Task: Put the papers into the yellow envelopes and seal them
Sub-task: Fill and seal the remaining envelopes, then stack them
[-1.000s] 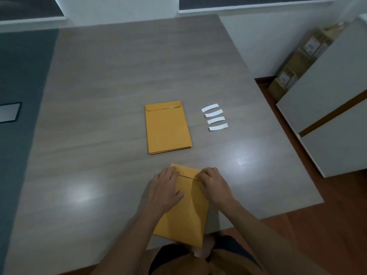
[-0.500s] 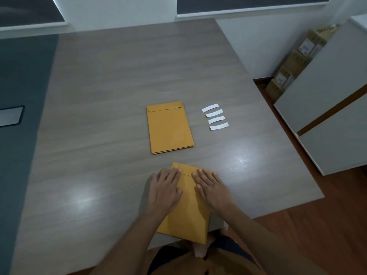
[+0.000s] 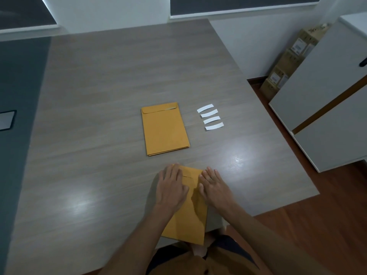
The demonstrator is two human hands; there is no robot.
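On the envelope (image 3: pixel 186 213) — both hands flat, pressing.

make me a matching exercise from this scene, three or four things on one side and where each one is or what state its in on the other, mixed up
Things:
1. stack of envelopes
2. white strips
3. near envelope
4. cardboard boxes

Places or states:
A. pressed flat under the left hand and right hand
B. on the floor against the wall
C. mid-table, untouched
D. in a row, right of the stack

Pairs: 1-C, 2-D, 3-A, 4-B
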